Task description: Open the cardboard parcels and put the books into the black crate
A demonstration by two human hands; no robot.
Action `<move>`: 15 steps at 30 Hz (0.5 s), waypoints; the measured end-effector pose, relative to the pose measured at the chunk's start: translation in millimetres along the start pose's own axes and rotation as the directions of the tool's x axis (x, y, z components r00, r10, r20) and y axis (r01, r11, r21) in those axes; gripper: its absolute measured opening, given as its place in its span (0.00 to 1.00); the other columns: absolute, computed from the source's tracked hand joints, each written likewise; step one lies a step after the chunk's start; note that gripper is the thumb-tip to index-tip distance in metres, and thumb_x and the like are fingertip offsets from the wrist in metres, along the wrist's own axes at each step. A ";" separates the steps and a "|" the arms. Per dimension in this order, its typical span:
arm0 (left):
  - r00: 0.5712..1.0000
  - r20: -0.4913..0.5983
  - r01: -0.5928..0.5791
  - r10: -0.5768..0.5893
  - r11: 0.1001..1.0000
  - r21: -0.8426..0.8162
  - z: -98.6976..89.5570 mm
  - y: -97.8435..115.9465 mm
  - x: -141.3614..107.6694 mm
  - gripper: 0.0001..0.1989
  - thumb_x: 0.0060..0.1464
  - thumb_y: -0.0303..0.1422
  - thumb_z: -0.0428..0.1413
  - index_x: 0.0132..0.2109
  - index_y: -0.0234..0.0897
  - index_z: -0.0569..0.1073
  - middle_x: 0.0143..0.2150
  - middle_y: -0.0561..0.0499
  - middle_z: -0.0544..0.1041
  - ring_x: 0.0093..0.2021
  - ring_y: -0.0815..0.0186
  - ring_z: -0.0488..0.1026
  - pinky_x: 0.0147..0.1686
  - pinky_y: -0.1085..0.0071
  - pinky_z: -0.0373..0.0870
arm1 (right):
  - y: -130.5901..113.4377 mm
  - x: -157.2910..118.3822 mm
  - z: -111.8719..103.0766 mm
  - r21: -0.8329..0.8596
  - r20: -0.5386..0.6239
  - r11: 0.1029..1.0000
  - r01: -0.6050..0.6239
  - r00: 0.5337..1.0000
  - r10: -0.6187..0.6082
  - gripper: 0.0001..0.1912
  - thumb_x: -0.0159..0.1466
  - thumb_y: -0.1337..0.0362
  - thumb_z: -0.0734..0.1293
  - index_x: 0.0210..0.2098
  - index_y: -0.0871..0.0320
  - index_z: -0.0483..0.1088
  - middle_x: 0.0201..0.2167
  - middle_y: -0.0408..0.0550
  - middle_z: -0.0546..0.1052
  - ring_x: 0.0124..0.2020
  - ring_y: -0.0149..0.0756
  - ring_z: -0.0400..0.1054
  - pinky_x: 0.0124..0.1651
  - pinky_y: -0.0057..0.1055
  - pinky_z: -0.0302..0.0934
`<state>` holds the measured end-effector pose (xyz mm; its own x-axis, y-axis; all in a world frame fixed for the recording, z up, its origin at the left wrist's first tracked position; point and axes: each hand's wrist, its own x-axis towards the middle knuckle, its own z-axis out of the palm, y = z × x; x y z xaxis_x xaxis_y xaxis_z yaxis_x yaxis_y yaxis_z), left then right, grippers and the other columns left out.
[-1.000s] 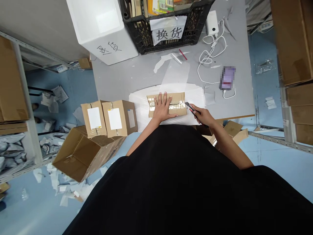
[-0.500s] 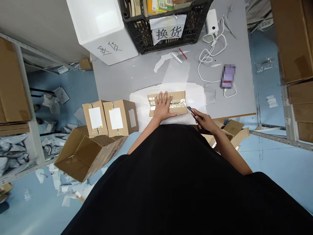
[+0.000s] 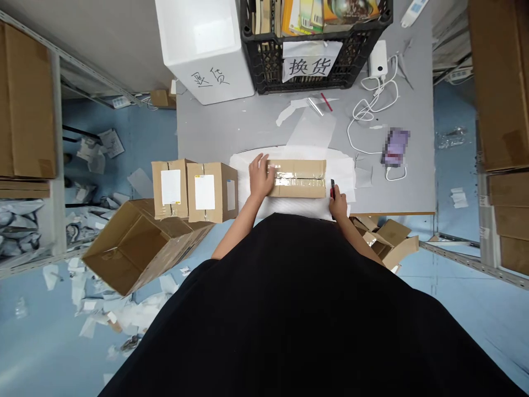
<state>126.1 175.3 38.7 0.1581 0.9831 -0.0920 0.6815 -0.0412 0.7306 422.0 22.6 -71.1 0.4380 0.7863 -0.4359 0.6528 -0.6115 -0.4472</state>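
A flat cardboard box (image 3: 297, 190) lies in front of me on white wrapping sheet (image 3: 285, 207). Shiny clear tape runs along its top, with a dark seam down the middle. At the box's left end is my left hand (image 3: 260, 179), fingers apart and a little bent, touching that end. My right hand (image 3: 339, 205) is closed round a black and red utility knife (image 3: 333, 189). The knife points away from me, just off the box's right end and apart from it. I cannot make out how far its blade is out.
Two labelled cartons (image 3: 212, 193) stand left, by a large open carton (image 3: 136, 245). A white bin (image 3: 210, 71) and a black crate (image 3: 306, 74) of books stand at the back. A phone (image 3: 395, 148) with white cable (image 3: 359, 118) lies right. Opened cartons (image 3: 390, 240) sit below the table's edge.
My left hand has slid from the top of the box to its left end. My right hand has drawn the knife away from the box's right end and turned it upright in view.
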 end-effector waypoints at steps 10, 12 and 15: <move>0.862 0.377 0.497 -0.339 0.714 -0.493 -6.3 -46.2 47.3 0.33 0.61 0.62 0.44 0.55 0.44 0.76 0.65 0.43 0.72 0.67 0.49 0.67 0.59 0.51 0.68 | -9.1 -11.7 -7.7 -0.019 -0.146 1.000 0.022 0.989 -0.025 0.34 0.60 0.64 0.61 0.66 0.60 0.65 0.57 0.66 0.68 0.62 0.60 0.59 0.64 0.58 0.55; 0.825 0.449 0.551 -0.343 0.663 -0.506 -0.8 -47.1 57.9 0.31 0.60 0.60 0.47 0.53 0.42 0.78 0.59 0.41 0.76 0.63 0.49 0.70 0.58 0.52 0.70 | -19.1 -23.9 -7.3 0.138 -0.066 0.989 0.058 0.997 -0.049 0.35 0.59 0.64 0.61 0.67 0.58 0.64 0.58 0.64 0.69 0.62 0.57 0.60 0.64 0.56 0.57; 0.750 0.562 0.646 -0.349 0.572 -0.506 9.4 -49.0 70.2 0.28 0.56 0.57 0.53 0.50 0.39 0.78 0.46 0.41 0.81 0.53 0.50 0.76 0.53 0.55 0.73 | -40.3 -41.2 -3.6 0.354 0.073 0.934 0.047 0.994 -0.078 0.35 0.59 0.61 0.63 0.67 0.54 0.62 0.63 0.59 0.68 0.64 0.53 0.61 0.63 0.52 0.60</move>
<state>110.5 244.6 -9.9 0.2821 0.6514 -0.7043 0.1303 0.7013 0.7009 379.9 15.2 -32.4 0.3397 0.8230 -0.4552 0.4113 -0.5653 -0.7151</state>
